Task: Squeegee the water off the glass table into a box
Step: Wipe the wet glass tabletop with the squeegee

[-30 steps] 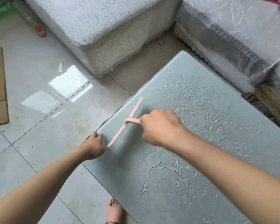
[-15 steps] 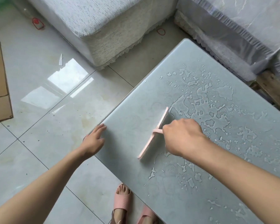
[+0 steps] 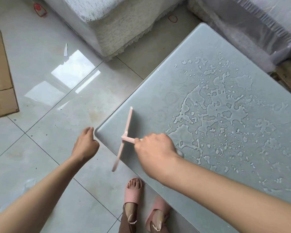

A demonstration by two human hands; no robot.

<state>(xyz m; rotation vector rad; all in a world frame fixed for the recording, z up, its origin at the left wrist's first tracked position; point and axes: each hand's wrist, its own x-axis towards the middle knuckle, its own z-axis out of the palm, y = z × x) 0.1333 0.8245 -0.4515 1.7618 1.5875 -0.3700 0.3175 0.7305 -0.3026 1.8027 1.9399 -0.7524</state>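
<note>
The pink squeegee [image 3: 124, 138] juts leftward from the right hand [image 3: 155, 148], its blade crossing the near corner of the glass table [image 3: 149, 91] with the lower end hanging past the edge. Right of the hand, water [image 3: 217, 115] lies in puddles. Around the table are tiled floor [image 3: 57, 118], a cloth-covered sofa [image 3: 118, 26] and cardboard [image 3: 0, 78]. The right hand's fingers wrap the handle; the left hand [image 3: 85, 145], loosely curled and holding nothing, sits just beside the corner

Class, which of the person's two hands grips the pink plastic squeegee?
The right hand grips the pink plastic squeegee by its handle; the left hand holds nothing, loosely curled beside the corner of the grey glass table.
</note>
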